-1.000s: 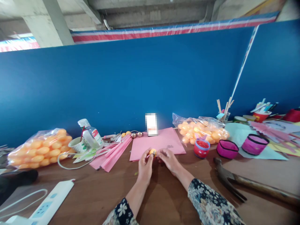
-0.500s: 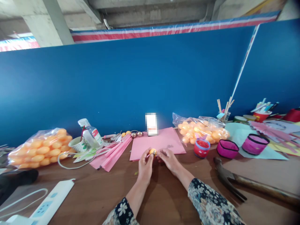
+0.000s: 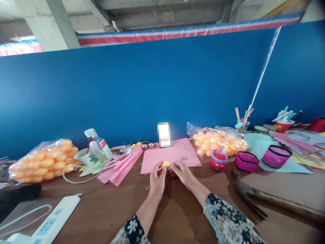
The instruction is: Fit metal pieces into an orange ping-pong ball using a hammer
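Left hand (image 3: 157,179) with fingers closed around a small, round orange ball (image 3: 165,165) at the near edge of flat pink paper sheets (image 3: 175,152); right hand (image 3: 184,173) adjacent, fingers narrowly bunched, contents indiscernible

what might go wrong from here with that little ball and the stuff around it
The small orange ball is round and pinched in the left hand, close to the right hand, so it might slip out and roll across the table.

The hammer lies just beyond the right sleeve; a wide outward swing of that arm might bump it.

The white cable loops beside the paper cup, so a snag might tip the cup.
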The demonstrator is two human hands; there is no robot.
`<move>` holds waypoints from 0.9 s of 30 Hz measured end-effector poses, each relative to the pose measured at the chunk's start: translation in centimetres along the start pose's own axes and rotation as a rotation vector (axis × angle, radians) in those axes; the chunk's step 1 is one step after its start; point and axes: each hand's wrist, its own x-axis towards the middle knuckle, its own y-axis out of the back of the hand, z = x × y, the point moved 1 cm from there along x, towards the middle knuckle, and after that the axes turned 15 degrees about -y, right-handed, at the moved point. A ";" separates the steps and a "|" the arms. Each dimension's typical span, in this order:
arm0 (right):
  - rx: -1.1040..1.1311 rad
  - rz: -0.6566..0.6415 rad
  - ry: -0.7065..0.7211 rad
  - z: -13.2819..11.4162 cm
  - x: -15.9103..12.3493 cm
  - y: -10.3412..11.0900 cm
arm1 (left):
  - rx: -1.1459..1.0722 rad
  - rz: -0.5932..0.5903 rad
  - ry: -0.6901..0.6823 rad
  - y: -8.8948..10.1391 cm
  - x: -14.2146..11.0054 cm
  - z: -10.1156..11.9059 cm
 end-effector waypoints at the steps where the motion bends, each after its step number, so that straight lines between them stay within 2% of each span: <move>1: 0.001 0.000 -0.009 0.1 0.1 0.0 | 0.010 -0.005 -0.006 0.0 0.0 0.0; 8: 0.045 -0.025 0.024 0.2 0.3 0.0 | 0.059 -0.016 -0.032 -0.1 0.1 -0.1; 19: 0.175 -0.044 -0.034 0.1 0.2 0.1 | 0.114 -0.043 -0.084 0.1 0.1 -0.3; 27: 0.169 -0.003 -0.053 0.0 0.3 0.1 | 0.150 -0.077 -0.116 0.0 0.0 -0.2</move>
